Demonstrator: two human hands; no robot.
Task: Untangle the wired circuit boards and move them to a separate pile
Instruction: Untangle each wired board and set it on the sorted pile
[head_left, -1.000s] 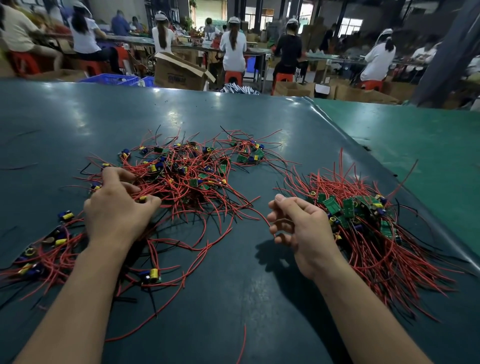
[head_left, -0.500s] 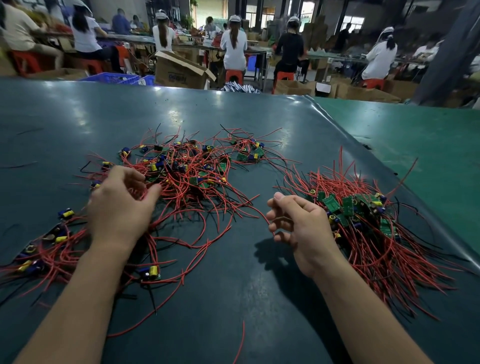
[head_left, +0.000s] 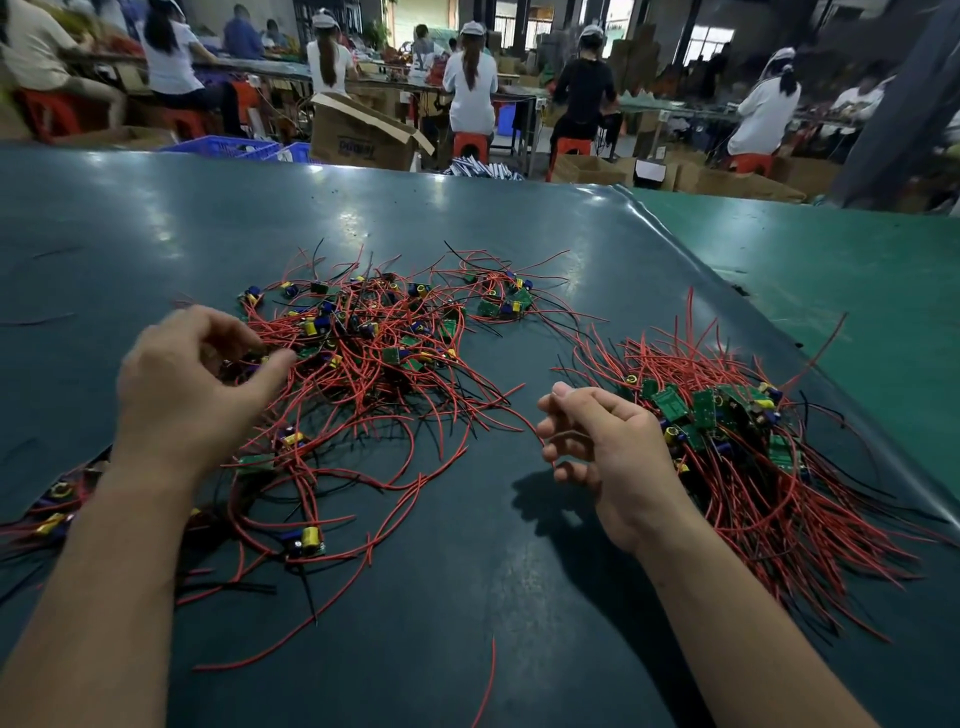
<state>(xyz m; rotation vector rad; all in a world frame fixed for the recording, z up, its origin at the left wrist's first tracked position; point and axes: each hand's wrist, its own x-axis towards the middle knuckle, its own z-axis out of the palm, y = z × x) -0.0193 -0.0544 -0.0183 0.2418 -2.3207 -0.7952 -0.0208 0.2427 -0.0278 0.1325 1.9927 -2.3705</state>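
A tangled pile of circuit boards (head_left: 374, 343) with red and black wires lies at the centre of the dark table mat (head_left: 467, 597). My left hand (head_left: 192, 384) is at the pile's left edge, and its thumb and curled fingers pinch a small wired board (head_left: 254, 359). A second pile of green boards (head_left: 717, 415), with its wires combed toward me, lies on the right. My right hand (head_left: 608, 452) hovers beside that pile with its fingers curled. A thin red wire (head_left: 498, 415) runs from the tangle into those fingers.
More wired boards (head_left: 52, 514) lie under my left forearm, and a loose one (head_left: 306, 540) is near the front. The mat's right edge (head_left: 779, 332) meets a green table (head_left: 857, 291). People sit at benches behind, among cardboard boxes (head_left: 358, 135).
My left hand has lifted off the tangle and moved forward, and its thumb and fingers now close on a board. The right hand has stayed still.
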